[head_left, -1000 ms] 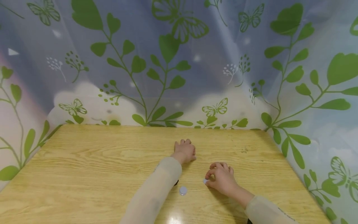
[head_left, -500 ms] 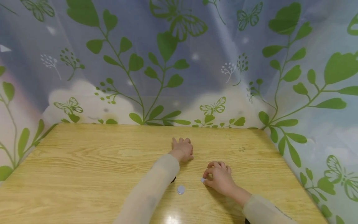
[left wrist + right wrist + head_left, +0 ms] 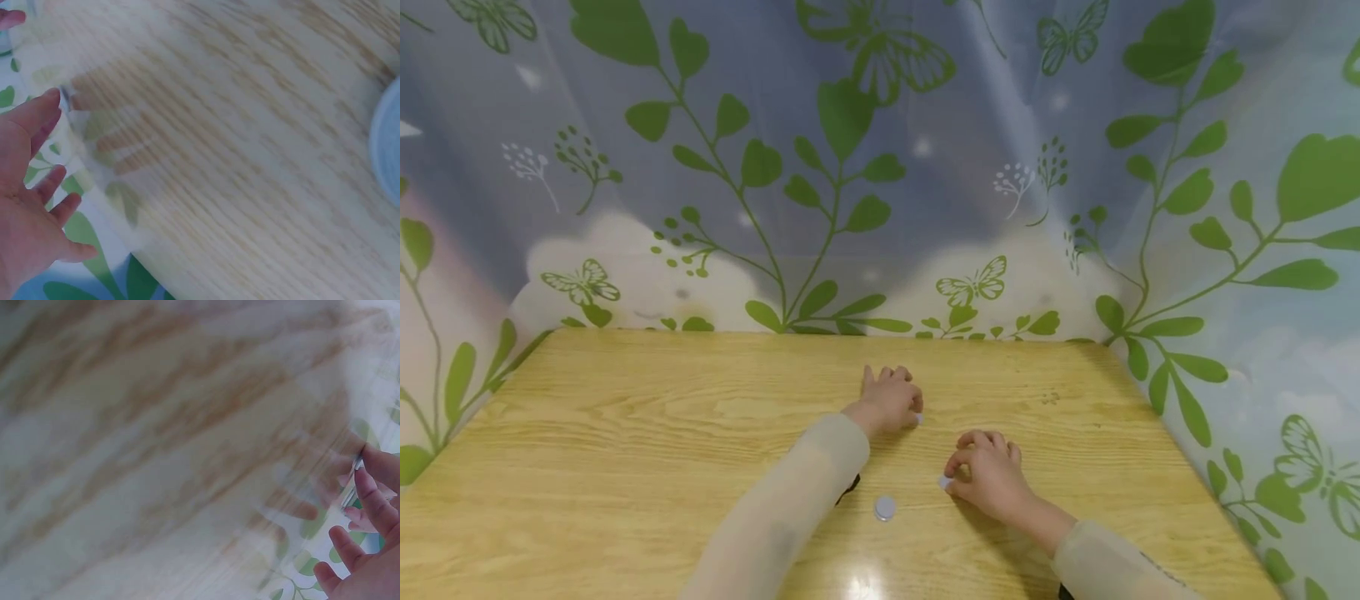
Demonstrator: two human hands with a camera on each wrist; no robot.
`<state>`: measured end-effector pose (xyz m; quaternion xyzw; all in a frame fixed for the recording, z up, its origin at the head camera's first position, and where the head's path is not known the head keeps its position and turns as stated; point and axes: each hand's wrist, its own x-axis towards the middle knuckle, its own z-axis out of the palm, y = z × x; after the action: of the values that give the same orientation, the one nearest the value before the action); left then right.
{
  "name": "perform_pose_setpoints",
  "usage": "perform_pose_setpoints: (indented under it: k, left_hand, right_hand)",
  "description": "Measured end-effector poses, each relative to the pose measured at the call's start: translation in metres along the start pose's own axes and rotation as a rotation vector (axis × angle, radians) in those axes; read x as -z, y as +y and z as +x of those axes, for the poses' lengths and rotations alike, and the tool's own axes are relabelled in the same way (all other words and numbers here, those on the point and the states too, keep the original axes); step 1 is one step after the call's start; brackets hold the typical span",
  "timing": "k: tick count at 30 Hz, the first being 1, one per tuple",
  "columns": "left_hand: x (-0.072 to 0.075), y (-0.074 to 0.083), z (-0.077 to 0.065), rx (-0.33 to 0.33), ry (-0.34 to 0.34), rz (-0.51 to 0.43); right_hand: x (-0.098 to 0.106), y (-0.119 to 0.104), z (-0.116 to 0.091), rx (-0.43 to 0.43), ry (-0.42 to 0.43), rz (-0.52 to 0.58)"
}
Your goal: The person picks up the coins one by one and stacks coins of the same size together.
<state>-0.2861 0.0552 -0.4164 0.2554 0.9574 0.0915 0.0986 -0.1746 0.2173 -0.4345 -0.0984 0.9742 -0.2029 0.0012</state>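
On the wood-grain table, a small round pale blue disc [image 3: 885, 508] lies flat between the two forearms; part of a disc [image 3: 389, 144] also shows at the left wrist view's right edge. My right hand [image 3: 992, 479] pinches another small pale disc [image 3: 945, 482] between thumb and finger, its thin edge visible in the right wrist view. Farther back, my left hand [image 3: 891, 402] pinches a small pale piece [image 3: 920, 420], which is mostly hidden by the fingers. In the left wrist view, the left hand's [image 3: 25, 194] other fingers are spread apart. Both hands are low over the tabletop.
The yellow wooden table [image 3: 647, 433] ends at a curtain [image 3: 925, 200] printed with green leaves and butterflies, which also hangs along both sides. A small faint mark [image 3: 1050, 398] shows at the table's back right. Glare reflects near the front.
My left hand has turned slightly, and a pale piece now shows at its fingertips. The right hand keeps its pinch in nearly the same place, and the disc on the table stays put.
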Motion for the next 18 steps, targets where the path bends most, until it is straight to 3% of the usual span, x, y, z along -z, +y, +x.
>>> perform_pose_setpoints:
  k: [9,18]
  left_hand:
    - [-0.0034,-0.0029,0.0069,-0.123,-0.013,0.217]
    - [0.0013,-0.0046,0.0063,-0.163,-0.082,0.32]
  right_hand:
    - [0.0005,0.0006,-0.0002,-0.008,-0.014,0.01]
    - [0.0005,0.0013,-0.0007,-0.006,-0.008,0.018]
